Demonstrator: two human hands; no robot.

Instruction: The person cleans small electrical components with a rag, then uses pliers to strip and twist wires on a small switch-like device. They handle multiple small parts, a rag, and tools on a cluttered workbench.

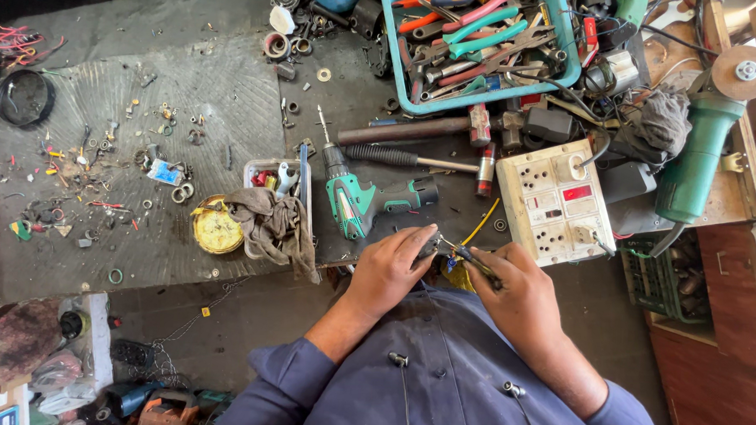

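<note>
Pinching a small wired part (450,259) between them, both hands (455,270) grip it.

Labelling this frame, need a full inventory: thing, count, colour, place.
cordless drill: 1, green-black, bench centre
tool basket: 1, blue, top, full of pliers
socket board: 1, cream, right of drill
angle grinder: 1, green, far right
hammers: 2, dark handles, above drill
rag: 1, grey, over clear tray
round tin: 1, yellow, left of rag
small parts: many, mixed, left mat
left hand: holds small wired part
right hand: grips dark tool on wires
</note>
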